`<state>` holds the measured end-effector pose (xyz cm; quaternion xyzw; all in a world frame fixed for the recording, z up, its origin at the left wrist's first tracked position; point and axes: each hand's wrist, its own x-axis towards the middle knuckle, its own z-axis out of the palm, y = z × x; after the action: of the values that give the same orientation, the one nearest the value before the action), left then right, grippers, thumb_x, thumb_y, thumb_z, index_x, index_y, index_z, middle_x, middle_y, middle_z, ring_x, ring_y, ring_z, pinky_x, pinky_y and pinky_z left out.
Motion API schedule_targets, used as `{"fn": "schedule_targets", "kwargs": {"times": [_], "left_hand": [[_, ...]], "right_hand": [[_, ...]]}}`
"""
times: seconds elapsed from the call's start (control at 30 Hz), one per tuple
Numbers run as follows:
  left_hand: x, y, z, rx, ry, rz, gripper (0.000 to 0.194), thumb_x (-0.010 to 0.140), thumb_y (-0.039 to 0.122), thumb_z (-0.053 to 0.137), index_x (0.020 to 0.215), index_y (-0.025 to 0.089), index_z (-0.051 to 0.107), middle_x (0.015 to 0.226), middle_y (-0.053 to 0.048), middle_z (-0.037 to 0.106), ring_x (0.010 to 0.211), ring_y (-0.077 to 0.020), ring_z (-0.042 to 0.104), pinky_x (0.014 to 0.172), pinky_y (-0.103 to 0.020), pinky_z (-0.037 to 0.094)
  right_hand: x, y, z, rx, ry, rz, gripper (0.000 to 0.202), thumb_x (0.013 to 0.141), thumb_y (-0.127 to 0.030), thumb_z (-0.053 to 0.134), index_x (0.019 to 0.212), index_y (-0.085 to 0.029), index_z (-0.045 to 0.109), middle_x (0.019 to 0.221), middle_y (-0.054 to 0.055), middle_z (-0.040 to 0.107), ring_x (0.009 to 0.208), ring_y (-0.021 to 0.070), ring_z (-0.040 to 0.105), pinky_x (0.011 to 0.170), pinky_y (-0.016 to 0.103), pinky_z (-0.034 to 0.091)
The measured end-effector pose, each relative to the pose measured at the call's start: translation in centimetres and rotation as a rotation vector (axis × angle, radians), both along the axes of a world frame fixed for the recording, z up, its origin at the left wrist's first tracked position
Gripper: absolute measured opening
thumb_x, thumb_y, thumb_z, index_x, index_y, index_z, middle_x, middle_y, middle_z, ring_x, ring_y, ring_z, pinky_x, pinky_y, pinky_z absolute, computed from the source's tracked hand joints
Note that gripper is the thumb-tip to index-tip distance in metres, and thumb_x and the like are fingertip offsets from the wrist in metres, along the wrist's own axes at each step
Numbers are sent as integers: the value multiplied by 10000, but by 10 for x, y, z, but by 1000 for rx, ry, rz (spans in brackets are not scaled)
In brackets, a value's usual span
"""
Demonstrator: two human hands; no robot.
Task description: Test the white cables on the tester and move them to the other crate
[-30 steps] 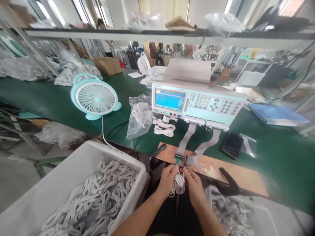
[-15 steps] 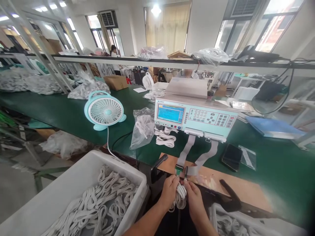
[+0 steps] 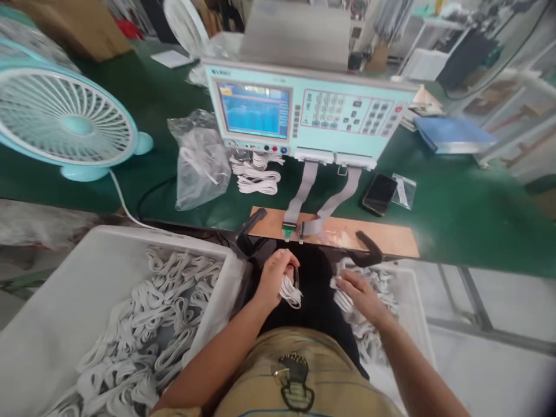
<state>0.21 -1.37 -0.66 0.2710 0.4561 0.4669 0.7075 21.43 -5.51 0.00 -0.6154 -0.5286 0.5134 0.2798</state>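
Observation:
My left hand [image 3: 274, 277] is closed around a coiled white cable [image 3: 290, 293] in front of my lap, just below the board's edge. My right hand [image 3: 361, 294] grips another coiled white cable [image 3: 343, 300] over the right bin [image 3: 410, 284], where more coils lie beneath it. Two grey ribbon cables [image 3: 304, 188] run from the tester [image 3: 343, 124] to small connectors [image 3: 287, 231] on a wooden board [image 3: 386, 234]. Both connector ends stick out past the board's edge, with nothing visibly plugged into them.
A large white bin [image 3: 108, 234] full of cable coils stands at my left. On the green table [image 3: 452, 202] are a turquoise fan [image 3: 78, 124], a plastic bag [image 3: 202, 168], cable bundles [image 3: 258, 179], a phone [image 3: 379, 194] and a blue folder [image 3: 456, 136]. Black clamps [image 3: 369, 248] hold the board.
My hands have come away from the connectors and moved apart. The right one has gone right, over the bin, with a cable; the left is lower, holding a coil. My view has tilted down.

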Motion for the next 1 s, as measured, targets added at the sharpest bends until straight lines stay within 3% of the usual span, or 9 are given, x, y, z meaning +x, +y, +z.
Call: {"fn": "schedule_targets", "kwargs": {"times": [0.03,0.1,0.17,0.3,0.4,0.5,0.63,0.77,1.0], "left_hand": [[-2,0,0,-33,-83,19,299,774,444,538,673,166,493,461,75,377,337,-40,299,356,-171,221],[-2,1,1,-46,-229,66,289,764,415,567,656,169,461,509,66,418,345,-36,328,356,-168,249],[3,-1,6,2,-326,111,278,770,369,577,639,170,432,505,71,392,352,-35,329,357,-164,255],[21,-11,19,211,-322,145,294,806,281,545,588,163,387,485,78,359,365,-29,328,453,-195,371],[24,-20,21,359,-133,65,233,791,232,563,600,165,448,450,91,369,385,-27,347,651,-270,456],[17,-26,14,379,180,-128,67,746,220,606,800,189,578,520,78,460,430,-42,399,567,-222,431],[10,-24,4,359,445,-336,368,745,247,594,1111,228,561,723,19,545,560,-83,490,532,-208,420],[12,-23,3,457,531,-326,247,751,253,575,984,214,649,796,-28,574,676,-126,524,613,-233,452],[10,-27,4,532,533,-265,143,755,222,569,881,209,634,843,-28,571,603,-97,489,546,-208,400]], "right_hand": [[21,-10,-3,-39,-119,71,352,764,-449,526,545,-184,448,531,-30,419,514,104,387,516,235,321],[47,-29,-9,-63,-303,56,290,721,-436,584,587,-185,528,597,4,513,570,134,465,559,259,364],[46,-43,-14,-104,-246,-13,255,696,-442,618,751,-193,606,740,47,601,688,178,549,633,292,419],[-17,-42,-20,-309,574,-21,393,795,-483,504,1076,-210,531,980,90,616,850,200,603,725,357,477],[-56,-25,-22,-192,853,-211,333,802,-443,522,1028,-199,520,874,51,592,752,157,589,674,319,489],[-61,-13,-19,52,656,-281,340,761,-349,603,1061,-227,500,864,14,547,734,131,540,680,282,467],[-47,-12,-13,364,176,-91,353,747,-275,608,1077,-235,489,922,21,513,826,152,504,768,297,429],[-49,-15,-9,450,-7,10,368,782,-241,542,1134,-213,435,958,53,497,857,170,505,786,322,427],[-59,-15,-11,493,-53,44,343,789,-182,510,1120,-182,421,972,75,471,891,181,497,796,333,425]]}}
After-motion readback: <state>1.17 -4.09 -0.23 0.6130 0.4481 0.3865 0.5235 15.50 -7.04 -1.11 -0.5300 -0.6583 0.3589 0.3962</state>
